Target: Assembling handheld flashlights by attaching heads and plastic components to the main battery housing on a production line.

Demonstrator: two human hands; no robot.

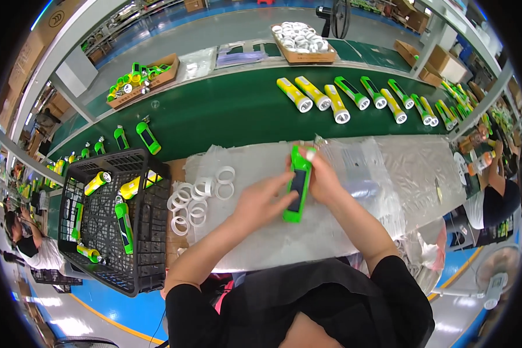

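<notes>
Over the worktable I hold a green flashlight (296,204) with a dark panel along its side, roughly upright in the picture. My right hand (325,181) grips its far end, where a small white part shows against the thumb. From the other side, the fingers of my left hand (263,198) close on the body at the panel. The underside of the flashlight and some fingertips are hidden. Several white rings (196,209) lie loose on the plastic-covered worktop (243,246), left of my left hand.
A black crate (149,243) at the left holds several yellow and green flashlights. Beyond the worktop, a green conveyor belt (214,119) carries a row of flashlights (339,104). Boxes of white rings (305,56) and flashlight parts (171,74) stand behind it. People work at both sides.
</notes>
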